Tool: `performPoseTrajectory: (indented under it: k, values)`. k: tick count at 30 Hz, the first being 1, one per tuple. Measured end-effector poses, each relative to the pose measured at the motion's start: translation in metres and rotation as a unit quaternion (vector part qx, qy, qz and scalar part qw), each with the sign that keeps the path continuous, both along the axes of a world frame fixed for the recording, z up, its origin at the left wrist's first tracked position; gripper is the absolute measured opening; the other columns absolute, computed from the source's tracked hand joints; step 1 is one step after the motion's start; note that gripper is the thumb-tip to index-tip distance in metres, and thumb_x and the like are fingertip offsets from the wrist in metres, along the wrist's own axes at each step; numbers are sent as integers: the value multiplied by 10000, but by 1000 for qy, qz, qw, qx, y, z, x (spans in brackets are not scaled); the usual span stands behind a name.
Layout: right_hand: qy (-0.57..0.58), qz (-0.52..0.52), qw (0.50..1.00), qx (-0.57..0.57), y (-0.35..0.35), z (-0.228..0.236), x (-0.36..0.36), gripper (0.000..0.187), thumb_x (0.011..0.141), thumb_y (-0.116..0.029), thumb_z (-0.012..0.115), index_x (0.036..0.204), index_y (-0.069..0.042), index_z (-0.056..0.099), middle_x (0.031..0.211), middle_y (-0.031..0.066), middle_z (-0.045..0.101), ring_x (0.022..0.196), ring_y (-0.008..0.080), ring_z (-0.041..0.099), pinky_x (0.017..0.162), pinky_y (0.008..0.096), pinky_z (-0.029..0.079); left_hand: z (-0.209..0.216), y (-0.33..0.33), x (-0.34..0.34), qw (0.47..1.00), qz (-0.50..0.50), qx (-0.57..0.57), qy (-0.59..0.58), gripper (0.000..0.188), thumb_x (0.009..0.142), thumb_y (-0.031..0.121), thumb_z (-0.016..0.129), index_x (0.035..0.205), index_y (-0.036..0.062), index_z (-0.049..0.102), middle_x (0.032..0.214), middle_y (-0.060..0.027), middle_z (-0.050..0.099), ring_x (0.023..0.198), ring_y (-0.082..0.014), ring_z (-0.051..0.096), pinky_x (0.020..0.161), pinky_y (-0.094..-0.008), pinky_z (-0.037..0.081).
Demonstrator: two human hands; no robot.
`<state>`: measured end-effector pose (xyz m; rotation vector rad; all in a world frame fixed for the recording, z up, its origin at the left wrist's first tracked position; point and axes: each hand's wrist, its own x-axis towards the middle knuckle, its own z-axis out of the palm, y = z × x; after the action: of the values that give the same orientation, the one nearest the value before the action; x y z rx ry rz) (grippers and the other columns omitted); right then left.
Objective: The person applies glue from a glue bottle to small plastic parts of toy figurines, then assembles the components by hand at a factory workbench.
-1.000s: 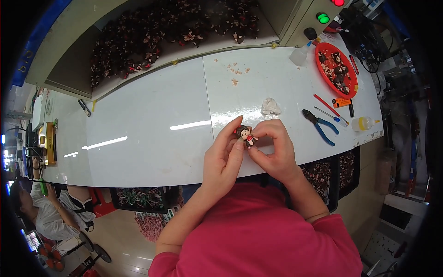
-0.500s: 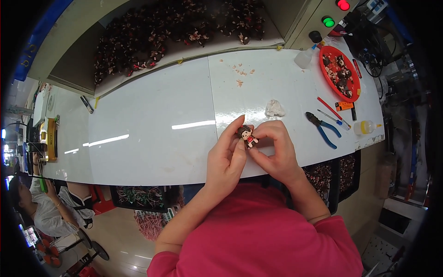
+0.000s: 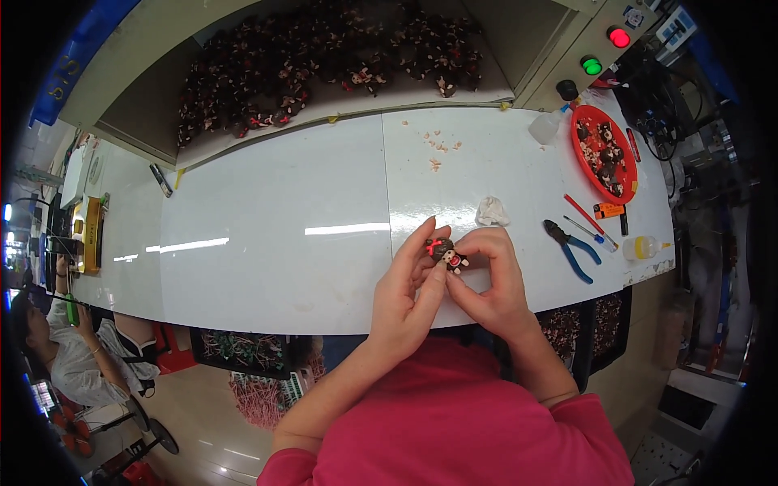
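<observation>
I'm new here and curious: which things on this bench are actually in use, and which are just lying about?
In use:
left hand
right hand
small brown figure, held by both

Lying about:
blue-handled pliers
white crumpled wad
red tray of figures
small yellow bottle

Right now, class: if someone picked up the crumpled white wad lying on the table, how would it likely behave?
The crumpled white wad looks like tissue or cloth, so probably very light and floppy. Its creased, irregular shape suggests it would squash and not roll. On the glossy white table a push would likely slide it.

Bright, even overhead light; two glare streaks lie on the white tabletop. Shadows are soft. Fisheye bending curves the edges, the corners go black, and focus is sharp centrally.
</observation>
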<state>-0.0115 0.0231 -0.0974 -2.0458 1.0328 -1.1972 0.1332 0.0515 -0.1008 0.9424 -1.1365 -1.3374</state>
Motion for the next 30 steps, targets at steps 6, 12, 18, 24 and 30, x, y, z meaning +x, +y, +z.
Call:
performPoseTrajectory:
  k: [6,12,18,24,30]
  values:
    - [-13,1,999,49,11,-14,14,388,694,46,671,1027,-34,488,973,107,475,865,210,505,736,288,451,-9,13,12,999,34,0,-8,479,906,48,464,1361,1,319,1238,-154,498,1060,-187,546,867,-293,460]
    - [-39,-10,997,64,31,-19,13,376,763,-8,638,1088,-34,449,1056,80,413,963,176,446,819,276,396,3,28,16,999,17,-24,16,455,889,60,440,1328,-4,340,1146,-164,520,1003,-209,557,858,-302,449]
    - [-61,45,991,110,53,-18,21,320,846,-41,586,1122,-22,424,1077,66,404,1014,170,436,903,293,367,-1,51,19,989,83,-106,-54,383,861,71,430,1229,-34,414,1074,-208,540,986,-318,545,861,-367,428]
    - [-56,66,987,134,62,-16,13,350,914,-135,532,1204,-4,387,1152,100,466,1072,188,468,937,303,363,-3,63,12,980,123,-134,-78,349,849,76,437,1177,-44,442,1024,-219,558,976,-351,538,842,-392,426]
    - [-41,79,988,126,70,-12,11,311,930,-146,518,1184,-1,412,1108,88,486,1017,161,483,876,275,392,4,82,10,982,113,-134,-67,328,842,78,442,1142,-53,454,974,-215,572,926,-349,556,803,-398,438]
